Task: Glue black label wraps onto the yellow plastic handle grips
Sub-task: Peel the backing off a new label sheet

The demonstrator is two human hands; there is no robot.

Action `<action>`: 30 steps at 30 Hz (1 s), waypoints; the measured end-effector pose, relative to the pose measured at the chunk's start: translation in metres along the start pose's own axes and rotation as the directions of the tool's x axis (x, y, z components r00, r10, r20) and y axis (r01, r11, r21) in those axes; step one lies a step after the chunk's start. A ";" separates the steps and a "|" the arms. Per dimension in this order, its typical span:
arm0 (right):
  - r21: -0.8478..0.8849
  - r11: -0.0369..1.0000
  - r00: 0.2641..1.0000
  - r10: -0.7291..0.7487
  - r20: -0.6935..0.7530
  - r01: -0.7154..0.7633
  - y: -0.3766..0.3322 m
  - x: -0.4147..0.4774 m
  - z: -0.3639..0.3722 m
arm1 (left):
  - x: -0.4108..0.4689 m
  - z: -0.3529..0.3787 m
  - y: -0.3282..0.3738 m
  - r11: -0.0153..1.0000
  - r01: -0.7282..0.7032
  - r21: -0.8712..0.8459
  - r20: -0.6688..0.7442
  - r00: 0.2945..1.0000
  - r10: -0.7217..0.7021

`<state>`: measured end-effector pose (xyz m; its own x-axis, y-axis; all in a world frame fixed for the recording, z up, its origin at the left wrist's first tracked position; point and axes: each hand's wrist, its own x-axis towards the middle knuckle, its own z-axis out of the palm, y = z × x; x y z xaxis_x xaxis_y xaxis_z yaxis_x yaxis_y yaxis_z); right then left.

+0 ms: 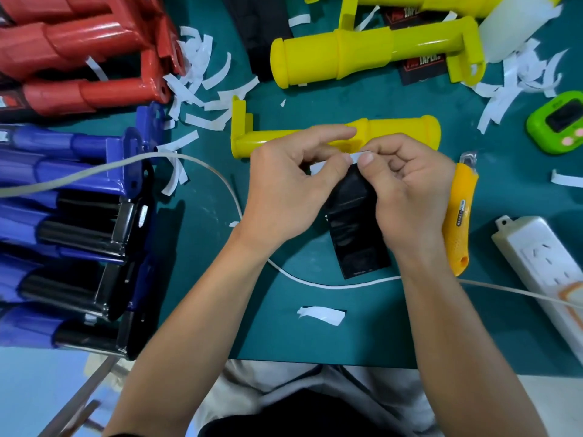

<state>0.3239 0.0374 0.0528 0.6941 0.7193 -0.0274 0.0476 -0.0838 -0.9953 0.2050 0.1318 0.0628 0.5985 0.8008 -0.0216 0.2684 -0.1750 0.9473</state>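
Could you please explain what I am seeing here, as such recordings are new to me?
No machine here: one picture from a camera worn on a person's head, looking down at bare hands over a green table. The left hand and right hand pinch the top edge of a black label wrap, where a white strip shows. Beyond lies a yellow handle grip. A yellow utility knife, white power strip, green timer and paper scraps lie around; blue handles and red handles are piled left.

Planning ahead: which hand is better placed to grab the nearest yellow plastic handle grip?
Probably left hand: its forefinger lies by the yellow plastic handle grip; right hand pinches the black label wrap.
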 end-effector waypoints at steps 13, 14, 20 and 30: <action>-0.503 0.864 0.992 0.029 0.123 0.037 0.001 0.010 -0.020 | 0.008 -0.002 -0.007 0.777 -0.033 0.629 0.122 0.991 -0.057; -0.528 0.846 0.993 -0.007 0.114 0.066 0.001 0.012 -0.016 | 0.010 -0.003 -0.007 0.785 -0.029 0.619 0.099 0.994 -0.041; -0.606 0.793 0.994 -0.002 0.110 0.069 -0.001 0.024 -0.003 | 0.031 -0.003 -0.014 0.852 0.099 0.514 -0.024 0.995 -0.101; -0.903 0.238 0.916 0.278 -0.288 -0.357 -0.030 -0.026 -0.062 | 0.013 -0.003 -0.005 0.579 -0.196 0.791 0.105 0.977 0.187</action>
<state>0.3486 -0.0218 0.0892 0.8564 0.4367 -0.2755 0.4125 -0.8995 -0.1436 0.2088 0.1445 0.0590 0.7143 0.6891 0.1219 0.6354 -0.7116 0.2998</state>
